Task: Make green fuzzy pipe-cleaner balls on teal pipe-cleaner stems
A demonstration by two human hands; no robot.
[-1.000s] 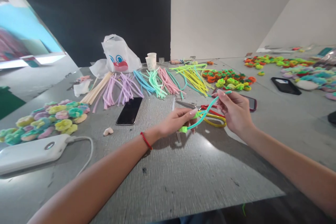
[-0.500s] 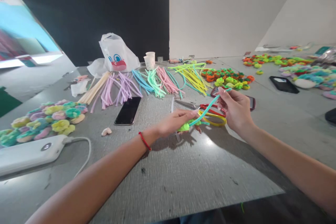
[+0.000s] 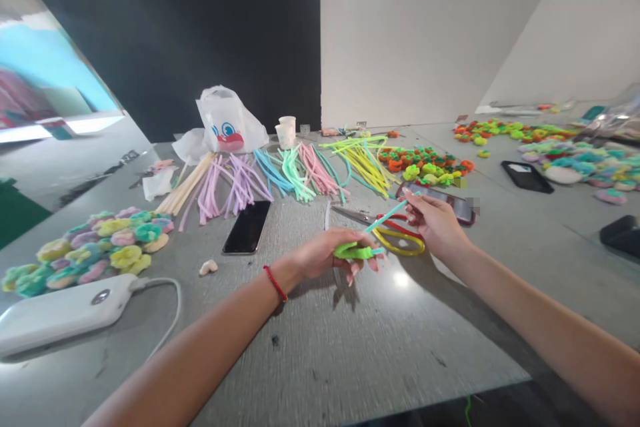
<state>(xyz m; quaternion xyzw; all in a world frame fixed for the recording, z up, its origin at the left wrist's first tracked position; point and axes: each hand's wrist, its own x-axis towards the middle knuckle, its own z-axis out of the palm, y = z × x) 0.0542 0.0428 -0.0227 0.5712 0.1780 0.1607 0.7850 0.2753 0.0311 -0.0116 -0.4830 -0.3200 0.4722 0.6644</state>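
While curled round lime pipe cleaner (image 3: 350, 251), left fingers (image 3: 345, 238); right fingers (image 3: 413, 203) narrow on teal stem (image 3: 385, 218).

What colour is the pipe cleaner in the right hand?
The pipe cleaner is teal, and it shows best in the head view.

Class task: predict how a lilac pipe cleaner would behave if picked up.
The lilac pipe cleaners are probably light and bendable: they lie in curved strands. They likely resist drooping: the teal pipe cleaner in the right hand runs straight without sagging. Fuzz should stop them rolling.
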